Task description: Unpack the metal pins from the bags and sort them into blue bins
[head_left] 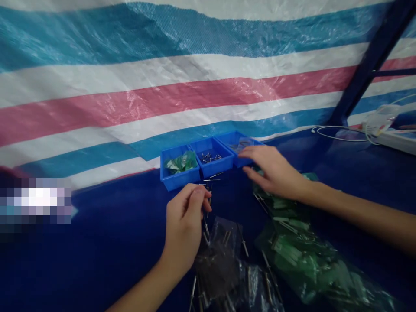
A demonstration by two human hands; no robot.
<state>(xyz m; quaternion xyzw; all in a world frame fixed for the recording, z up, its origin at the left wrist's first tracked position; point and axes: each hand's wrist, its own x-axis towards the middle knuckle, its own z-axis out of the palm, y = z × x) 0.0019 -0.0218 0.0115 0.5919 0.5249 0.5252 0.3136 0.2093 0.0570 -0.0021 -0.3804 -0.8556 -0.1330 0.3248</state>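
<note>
Looking in from my station, I begin at the left, where the dark blue desk (97, 255) runs below a sheet striped in blue, white and red (195, 95). The left blue plastic tray (182, 178) holds a crumpled green-tinted plastic bag (186, 160). Just in front of it is my left hand (183, 221), thumb and fingers curled close together beside some thin metal pins (206, 227); I cannot tell whether one is pinched between them.

Next comes the middle blue plastic tray (217, 168), with small loose metal pieces (209, 158) inside. More pins lie outside it on the desk, near clear plastic bags of metal pieces (221, 268).

The right blue plastic tray (241, 161) has a clear plastic bag (245, 142) in it. My right hand (279, 173) is at its near side, thumb and fingers apart, with nothing visibly gripped. As I judge it, the sorting is partial: all three trays have contents, while loose pins and full bags lie outside, including the large green-tinted bags (308, 260) below my right forearm. A white cable (341, 139) lies at far right.
</note>
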